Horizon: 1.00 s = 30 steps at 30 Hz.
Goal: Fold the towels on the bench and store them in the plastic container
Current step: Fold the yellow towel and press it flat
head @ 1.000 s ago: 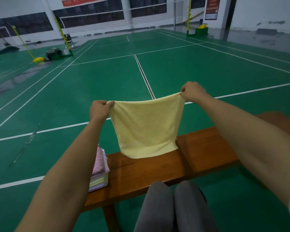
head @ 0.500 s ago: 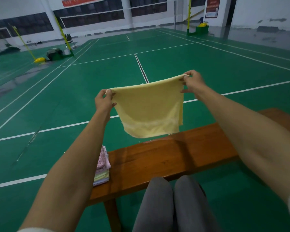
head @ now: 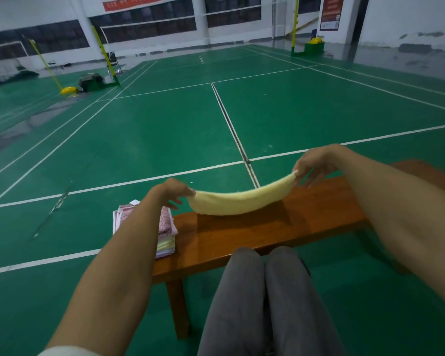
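Sagging pale-yellow towel (head: 238,201) pinched at both ends over bench (head: 242,240)

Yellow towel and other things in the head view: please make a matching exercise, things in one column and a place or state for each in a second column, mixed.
Things:
1. yellow towel
2. stack of folded towels
3. wooden bench
4. left hand

States:
A. lies at the bench's left end
B. stands on the green floor
C. pinches one towel end
D. sags between two hands

Pairs: 1-D, 2-A, 3-B, 4-C
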Tool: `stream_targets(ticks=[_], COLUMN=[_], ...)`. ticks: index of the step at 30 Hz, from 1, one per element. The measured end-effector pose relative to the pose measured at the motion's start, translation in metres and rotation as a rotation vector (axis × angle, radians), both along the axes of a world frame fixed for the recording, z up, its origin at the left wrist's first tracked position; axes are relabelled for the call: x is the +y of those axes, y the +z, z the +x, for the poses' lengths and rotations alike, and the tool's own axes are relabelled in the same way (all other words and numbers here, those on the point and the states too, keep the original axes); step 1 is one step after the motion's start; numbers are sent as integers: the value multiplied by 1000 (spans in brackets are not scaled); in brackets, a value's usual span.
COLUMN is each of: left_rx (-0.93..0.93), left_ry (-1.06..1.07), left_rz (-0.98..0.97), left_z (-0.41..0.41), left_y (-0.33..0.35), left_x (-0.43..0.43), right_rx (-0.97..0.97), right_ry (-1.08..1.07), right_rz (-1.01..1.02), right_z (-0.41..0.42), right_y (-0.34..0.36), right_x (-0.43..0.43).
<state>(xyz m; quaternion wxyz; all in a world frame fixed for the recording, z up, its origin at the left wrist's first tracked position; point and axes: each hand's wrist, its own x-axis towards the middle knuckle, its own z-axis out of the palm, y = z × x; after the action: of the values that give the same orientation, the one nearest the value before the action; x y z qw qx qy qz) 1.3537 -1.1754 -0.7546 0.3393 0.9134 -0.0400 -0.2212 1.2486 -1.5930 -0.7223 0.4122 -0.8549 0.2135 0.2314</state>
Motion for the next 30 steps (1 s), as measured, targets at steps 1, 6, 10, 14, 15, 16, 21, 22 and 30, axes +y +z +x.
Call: stream_targets(ticks=[1,6,10,14,15,16,21,22,30], left_rx=[68,318,422,506,492,453,85,24,-238], left_ry=[-92,-329,-343,-311,-302,-301,-251,-223,-179], left_rz=[119,465,526,496,483,477,416,405,437], left_z=[-4,-26,-35,-35,-33,-31,-19,-17,11], left_y=[-2,-15,-25,-30,-31,-33,-44,-46,-64], left_x=[3,1,-3,-3,-3,-2,-4,-5,-9], right_rx=[46,399,509,555,542,518,166,78,-158], right_ry=[49,266,276,243,238,236,179,146,52], right_rz=[-36,-173,-145,-120,-124,-136,-228,-239,-436], right_z=[-4,-29,-38,-44,-42,-41,-21,-15,17], right_y=[-8,-33,-54,-61,-63,-65,-84,-87,-97], right_x=[0,15,25,26,25,23,21,22,34])
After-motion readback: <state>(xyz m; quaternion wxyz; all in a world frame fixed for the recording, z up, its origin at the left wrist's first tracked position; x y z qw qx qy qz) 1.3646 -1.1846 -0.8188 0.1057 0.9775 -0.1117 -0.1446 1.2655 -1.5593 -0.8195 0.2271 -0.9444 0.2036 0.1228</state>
